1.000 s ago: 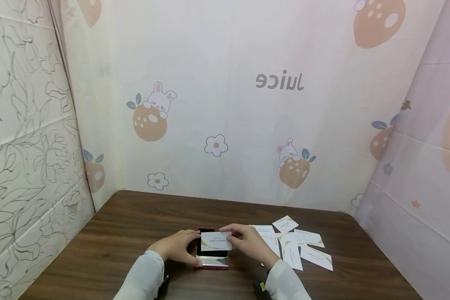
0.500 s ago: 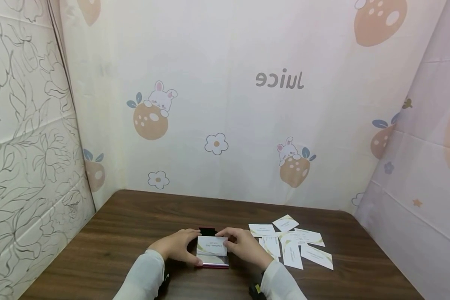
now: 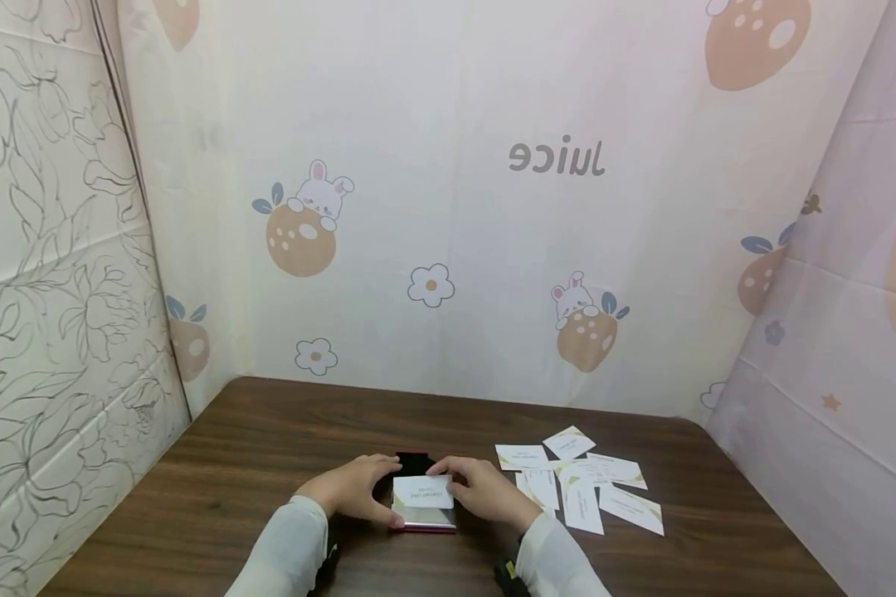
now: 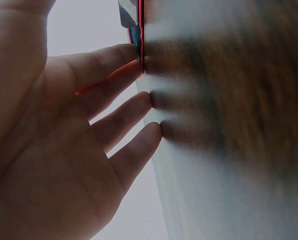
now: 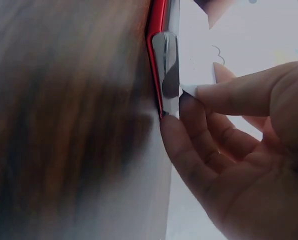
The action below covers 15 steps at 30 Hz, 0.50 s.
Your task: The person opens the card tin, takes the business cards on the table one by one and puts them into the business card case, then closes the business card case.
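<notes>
- Head view: the right hand (image 3: 485, 491) pinches a printed business card (image 3: 422, 491) between thumb and fingertips, which hold its right end.
- Head view: the card lies just left of those fingertips, over the red-edged metal card case (image 3: 429, 516); whether any of it sits inside the case I cannot tell.
- Head view: the left hand (image 3: 353, 491) grasps nothing; its thumb rests at the case's near left corner, with the index fingertip by the black flap (image 3: 414, 463) at the far end.
- Head view: to the right of the right-hand fingers, well apart from the held card, scattered business cards (image 3: 581, 481) overlap on the brown wood-grain table (image 3: 291, 414). Beyond both hands hangs a fruit-and-rabbit patterned curtain (image 3: 448, 207).
- Left wrist view: the fingers are fairly straight and spread, not wrapped round anything; the upper fingertips meet the case's red edge, while the lower ones touch the table.
- Right wrist view: the thumb presses the card's end against a finger behind it, and a lower fingertip sits at the corner of the case.
</notes>
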Available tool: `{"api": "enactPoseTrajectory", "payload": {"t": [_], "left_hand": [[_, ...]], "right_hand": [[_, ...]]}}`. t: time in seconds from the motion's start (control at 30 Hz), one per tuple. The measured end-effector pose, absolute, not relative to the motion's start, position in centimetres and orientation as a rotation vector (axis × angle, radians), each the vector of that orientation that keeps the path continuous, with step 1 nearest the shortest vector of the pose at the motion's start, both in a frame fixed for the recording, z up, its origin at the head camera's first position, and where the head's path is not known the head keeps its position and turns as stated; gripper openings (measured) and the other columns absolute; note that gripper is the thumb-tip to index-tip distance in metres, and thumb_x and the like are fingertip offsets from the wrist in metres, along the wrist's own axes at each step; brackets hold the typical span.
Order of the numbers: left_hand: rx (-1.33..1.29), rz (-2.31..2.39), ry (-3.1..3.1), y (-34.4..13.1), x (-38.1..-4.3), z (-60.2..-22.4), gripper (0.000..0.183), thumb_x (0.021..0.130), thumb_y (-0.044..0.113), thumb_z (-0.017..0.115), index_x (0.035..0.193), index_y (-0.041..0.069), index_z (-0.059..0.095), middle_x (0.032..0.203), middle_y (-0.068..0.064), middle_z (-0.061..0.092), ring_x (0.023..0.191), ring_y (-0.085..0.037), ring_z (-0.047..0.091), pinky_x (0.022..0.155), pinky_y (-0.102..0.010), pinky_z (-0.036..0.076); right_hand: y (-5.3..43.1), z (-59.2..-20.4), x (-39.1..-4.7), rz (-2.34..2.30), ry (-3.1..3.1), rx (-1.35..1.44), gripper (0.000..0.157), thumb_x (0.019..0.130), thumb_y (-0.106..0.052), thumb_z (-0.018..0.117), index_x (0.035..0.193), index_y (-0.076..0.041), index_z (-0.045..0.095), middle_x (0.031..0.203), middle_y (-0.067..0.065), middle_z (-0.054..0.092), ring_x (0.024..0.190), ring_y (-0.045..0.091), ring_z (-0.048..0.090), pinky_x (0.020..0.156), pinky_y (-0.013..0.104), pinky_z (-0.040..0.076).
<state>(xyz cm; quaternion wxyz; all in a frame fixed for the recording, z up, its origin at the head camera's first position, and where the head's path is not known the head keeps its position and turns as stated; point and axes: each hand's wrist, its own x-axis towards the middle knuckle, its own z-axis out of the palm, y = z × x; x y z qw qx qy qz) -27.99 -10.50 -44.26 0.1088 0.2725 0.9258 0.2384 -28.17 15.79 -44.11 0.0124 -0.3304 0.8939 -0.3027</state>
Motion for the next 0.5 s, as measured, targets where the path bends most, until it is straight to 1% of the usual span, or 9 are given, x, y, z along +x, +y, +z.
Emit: {"api": "enactPoseTrajectory", "payload": {"t": [0.2, 0.33, 0.5], "left_hand": [[0.81, 0.71, 2.717, -10.53, -28.01, -44.2, 0.086, 0.079, 0.048, 0.083, 0.145, 0.003, 0.051, 0.151, -0.016, 0.043, 0.139, -0.037, 0.039, 0.107, -0.057, 0.037], [0.833, 0.711, 2.716, -10.53, -27.96, -44.27, 0.086, 0.079, 0.046, 0.084, 0.145, 0.001, 0.05, 0.15, -0.017, 0.044, 0.138, -0.038, 0.04, 0.106, -0.058, 0.038], [0.836, 0.721, 2.713, -10.55, -27.88, -44.16, 0.085, 0.079, 0.045, 0.084, 0.144, 0.001, 0.051, 0.15, -0.018, 0.044, 0.138, -0.039, 0.039, 0.106, -0.059, 0.037]], "right_hand": [[15.64, -44.07, -28.01, -0.903, 2.758, -1.036, 0.03, 0.094, 0.002, 0.062, 0.116, -0.017, 0.071, 0.107, -0.003, 0.067, 0.087, 0.009, 0.054, 0.079, 0.031, 0.049], [15.61, -44.11, -27.89, -0.9, 2.752, -1.033, 0.03, 0.093, 0.001, 0.063, 0.115, -0.017, 0.071, 0.109, -0.003, 0.067, 0.089, 0.008, 0.055, 0.08, 0.031, 0.05], [15.63, -44.14, -27.96, -0.855, 2.746, -1.071, 0.03, 0.093, 0.002, 0.064, 0.116, -0.016, 0.072, 0.106, -0.005, 0.067, 0.089, 0.008, 0.055, 0.08, 0.031, 0.05]]}}
